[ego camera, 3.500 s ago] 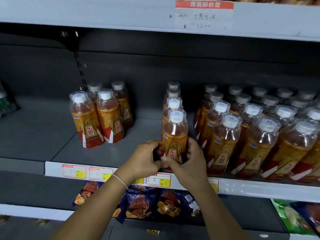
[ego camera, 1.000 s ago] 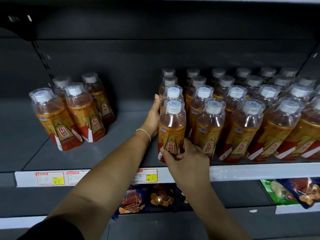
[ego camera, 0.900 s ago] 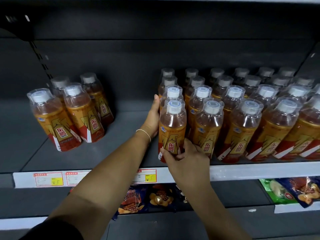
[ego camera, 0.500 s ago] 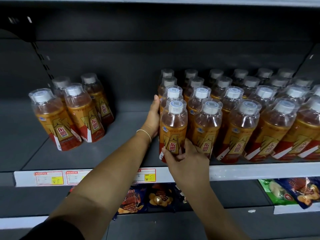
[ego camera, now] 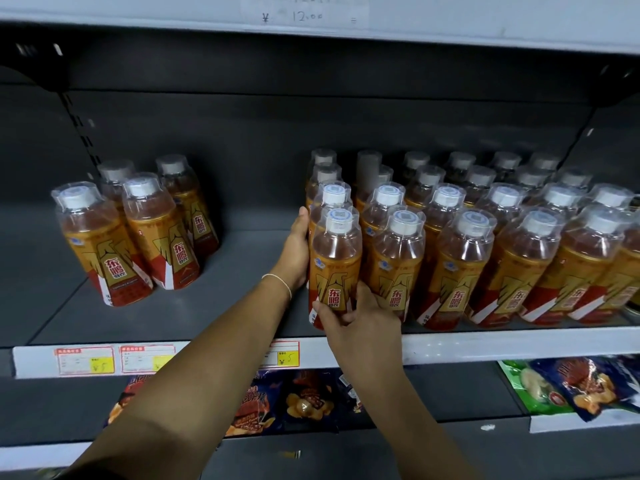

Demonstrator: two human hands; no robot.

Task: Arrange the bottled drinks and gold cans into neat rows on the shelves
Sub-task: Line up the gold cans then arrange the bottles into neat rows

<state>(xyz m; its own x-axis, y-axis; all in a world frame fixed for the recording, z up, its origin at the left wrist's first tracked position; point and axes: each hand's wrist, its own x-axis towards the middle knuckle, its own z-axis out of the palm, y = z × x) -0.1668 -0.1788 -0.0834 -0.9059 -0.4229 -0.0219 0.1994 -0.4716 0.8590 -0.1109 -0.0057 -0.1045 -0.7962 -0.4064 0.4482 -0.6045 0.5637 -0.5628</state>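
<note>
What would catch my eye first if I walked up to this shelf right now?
The packed block of orange-labelled drink bottles with white caps, filling the right of the middle shelf, draws the eye first. At its left edge the right hand grips the front-left bottle low down, while the left hand rests against that row's side. A loose cluster of four bottles stands apart on the left.
</note>
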